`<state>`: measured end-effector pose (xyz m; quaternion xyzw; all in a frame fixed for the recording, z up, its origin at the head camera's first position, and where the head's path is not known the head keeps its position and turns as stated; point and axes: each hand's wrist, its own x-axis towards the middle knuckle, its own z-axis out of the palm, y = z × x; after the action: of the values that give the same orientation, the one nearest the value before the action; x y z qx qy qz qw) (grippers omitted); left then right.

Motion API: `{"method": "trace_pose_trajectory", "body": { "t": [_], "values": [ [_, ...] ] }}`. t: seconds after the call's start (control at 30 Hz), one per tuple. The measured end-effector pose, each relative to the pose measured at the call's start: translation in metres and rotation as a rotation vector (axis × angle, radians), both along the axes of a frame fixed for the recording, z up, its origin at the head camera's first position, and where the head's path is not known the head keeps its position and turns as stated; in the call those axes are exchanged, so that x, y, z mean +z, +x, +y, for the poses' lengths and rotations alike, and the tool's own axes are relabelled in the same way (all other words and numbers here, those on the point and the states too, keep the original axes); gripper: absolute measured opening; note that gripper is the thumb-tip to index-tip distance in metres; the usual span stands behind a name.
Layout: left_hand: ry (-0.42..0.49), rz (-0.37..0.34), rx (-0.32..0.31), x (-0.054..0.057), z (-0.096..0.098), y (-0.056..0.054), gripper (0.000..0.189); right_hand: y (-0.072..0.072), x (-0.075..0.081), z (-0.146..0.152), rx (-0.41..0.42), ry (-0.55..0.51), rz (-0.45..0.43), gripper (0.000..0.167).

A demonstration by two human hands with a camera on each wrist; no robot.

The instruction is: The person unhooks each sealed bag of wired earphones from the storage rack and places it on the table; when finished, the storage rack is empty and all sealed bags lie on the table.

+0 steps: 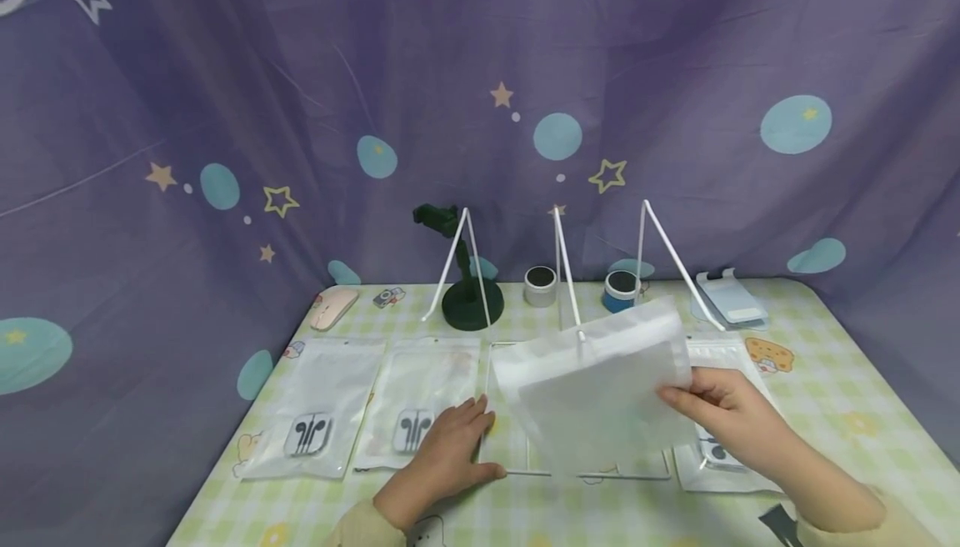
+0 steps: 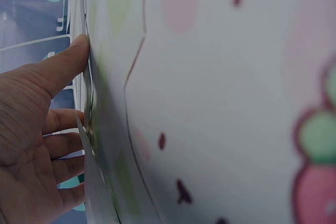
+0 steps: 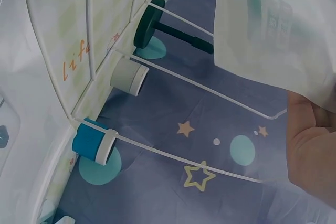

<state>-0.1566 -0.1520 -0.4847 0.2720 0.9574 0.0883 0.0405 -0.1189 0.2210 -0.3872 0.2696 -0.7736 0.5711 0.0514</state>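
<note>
My right hand (image 1: 731,409) pinches the right edge of a translucent white zip bag (image 1: 600,414), raised and tilted over the wire rack. The tip of the rack's middle prong (image 1: 567,276) meets the bag's top strip; whether it passes through a hole, I cannot tell. My left hand (image 1: 450,451) rests at the front left of the rack's base (image 1: 528,473), fingers extended and thumb spread. Beside that hand lies a bag with earphones (image 1: 438,372). In the right wrist view, the raised bag (image 3: 273,40) partly covers the right hand (image 3: 310,140).
Another earphone bag (image 1: 330,380) lies at left, and one (image 1: 720,355) at right, partly behind my hand. Behind the rack stand a dark green stand (image 1: 471,305), a grey-white jar (image 1: 540,288), a blue jar (image 1: 619,301) and a light-blue holder (image 1: 731,301). A mouse (image 1: 333,308) sits back left.
</note>
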Motion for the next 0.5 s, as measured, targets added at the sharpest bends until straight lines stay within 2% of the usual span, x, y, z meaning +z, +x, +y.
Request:
{"method": "trace_pose_trajectory", "body": {
  "t": [0.23,0.5],
  "values": [
    [-0.002,0.003,-0.002,0.0,0.0,0.0,0.078,0.013,0.001,0.004,-0.021,-0.012,0.076,0.028],
    [-0.013,-0.002,0.014,0.0,0.001,0.001,0.078,0.029,0.007,0.014,0.121,-0.185,0.096,0.043]
  ]
}}
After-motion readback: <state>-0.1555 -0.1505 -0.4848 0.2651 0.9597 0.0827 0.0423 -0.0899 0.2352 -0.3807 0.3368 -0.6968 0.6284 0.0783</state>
